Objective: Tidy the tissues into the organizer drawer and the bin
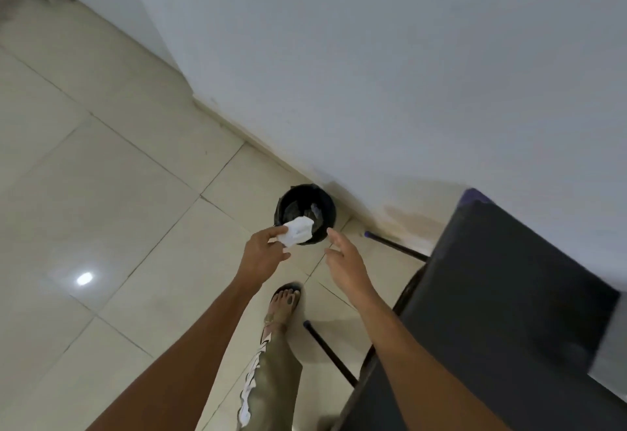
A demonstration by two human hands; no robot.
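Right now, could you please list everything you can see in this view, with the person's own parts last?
Bin: one, black, on the floor against the wall.
Tissue: one, white, crumpled, held over the bin.
Table: one, dark, at right, with thin dark legs.
Floor: pale glossy tiles.
Wall: white, behind the bin.
Left hand: grip shut on the tissue.
Right hand: open, empty, beside the bin.
Foot: one, in a sandal, below an olive trouser leg.
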